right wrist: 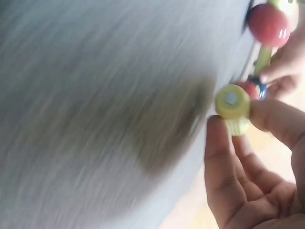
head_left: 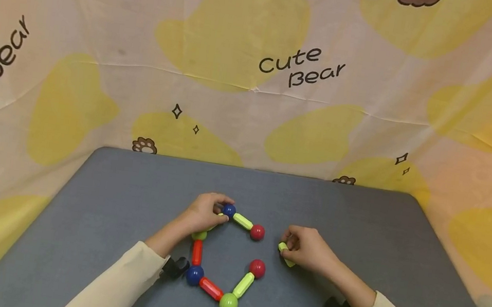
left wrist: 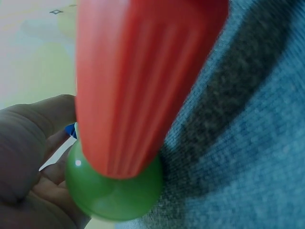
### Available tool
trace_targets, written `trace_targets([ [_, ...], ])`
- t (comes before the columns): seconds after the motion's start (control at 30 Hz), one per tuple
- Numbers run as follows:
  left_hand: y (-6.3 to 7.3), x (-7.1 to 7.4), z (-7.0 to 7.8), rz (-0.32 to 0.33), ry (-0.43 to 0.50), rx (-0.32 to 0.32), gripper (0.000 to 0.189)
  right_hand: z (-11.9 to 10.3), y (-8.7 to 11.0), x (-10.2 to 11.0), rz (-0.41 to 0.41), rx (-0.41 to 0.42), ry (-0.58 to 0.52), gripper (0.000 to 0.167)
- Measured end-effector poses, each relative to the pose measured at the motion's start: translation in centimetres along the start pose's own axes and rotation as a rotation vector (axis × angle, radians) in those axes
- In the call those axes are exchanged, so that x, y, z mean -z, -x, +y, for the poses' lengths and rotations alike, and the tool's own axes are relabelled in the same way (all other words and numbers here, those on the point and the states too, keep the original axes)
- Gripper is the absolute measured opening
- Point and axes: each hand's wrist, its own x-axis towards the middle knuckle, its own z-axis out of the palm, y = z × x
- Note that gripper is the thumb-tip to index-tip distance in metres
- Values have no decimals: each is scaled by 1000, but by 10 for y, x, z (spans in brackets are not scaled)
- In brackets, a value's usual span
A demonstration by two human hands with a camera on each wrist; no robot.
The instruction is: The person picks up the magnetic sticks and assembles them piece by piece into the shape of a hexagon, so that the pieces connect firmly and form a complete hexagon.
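My left hand (head_left: 205, 214) pinches a blue ball (head_left: 229, 210) at the far end of a chain of magnetic rods and balls on the table. From that ball a yellow-green rod (head_left: 243, 221) runs to a red ball (head_left: 257, 232). A green ball (left wrist: 114, 191) and a red rod (left wrist: 138, 90) fill the left wrist view, close to the palm. Off to the right of the chain, my right hand (head_left: 308, 247) holds a loose yellow-green rod (right wrist: 232, 102) between thumb and fingers, its round end with a silvery centre facing the camera.
The chain curves toward me through a blue ball (head_left: 194, 275), a red rod (head_left: 211, 288), a green ball (head_left: 228, 304) and a yellow-green rod (head_left: 243, 285) to a second red ball (head_left: 257, 268). A gap separates the two red balls. Behind the grey table (head_left: 130, 180) hangs a printed cloth (head_left: 243, 34).
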Motion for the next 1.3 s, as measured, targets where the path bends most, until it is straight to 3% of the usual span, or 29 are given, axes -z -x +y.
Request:
trace_targets([
  [0.27, 0, -1, -1, -2, -9, 7, 37, -18, -13, -25, 41, -40, -126, 17],
  [0.47, -1, -2, -1, 1, -13, 2, 37, -26, -19, -34, 62, -75, -145, 17],
  [0.83, -4, -5, 1, 5, -33, -11, 36, -30, -23, -34, 44, -154, -165, 15],
  [1.07, -6, -6, 4, 0, -67, -25, 37, -32, -25, -35, 16, -169, -248, 11],
  [1.3, 0, -4, 0, -25, -31, -15, 38, -32, -25, -32, 23, -196, -209, 14],
])
